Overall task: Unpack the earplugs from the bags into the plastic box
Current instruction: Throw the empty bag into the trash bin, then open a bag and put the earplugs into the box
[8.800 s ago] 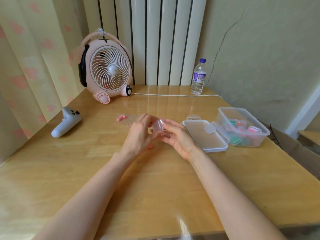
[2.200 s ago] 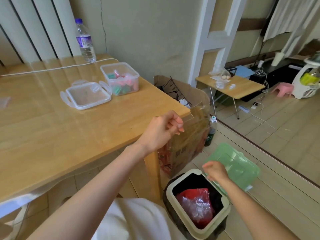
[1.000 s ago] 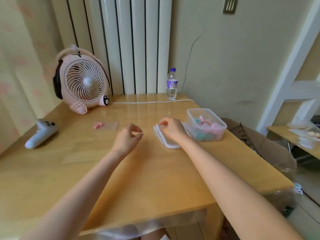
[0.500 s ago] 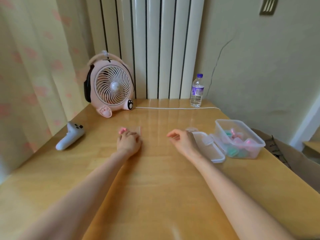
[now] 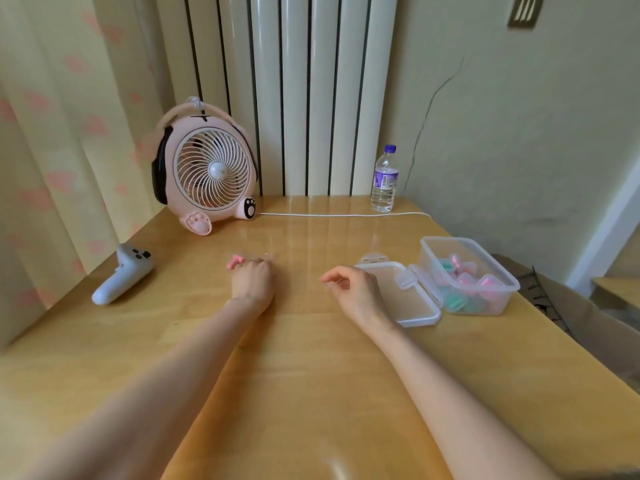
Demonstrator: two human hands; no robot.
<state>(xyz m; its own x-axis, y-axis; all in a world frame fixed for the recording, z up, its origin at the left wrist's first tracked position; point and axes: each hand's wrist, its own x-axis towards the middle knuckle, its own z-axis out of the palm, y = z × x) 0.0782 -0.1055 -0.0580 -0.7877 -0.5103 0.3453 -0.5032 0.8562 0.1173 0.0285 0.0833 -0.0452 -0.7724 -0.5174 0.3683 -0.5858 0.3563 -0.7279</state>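
Several pink and green earplugs (image 5: 464, 284) inside open plastic box (image 5: 498, 305)

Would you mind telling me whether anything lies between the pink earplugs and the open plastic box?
Yes: the right hand hovers and the detached lid lies flat between the pink earplugs and the plastic box; nothing covers the box.
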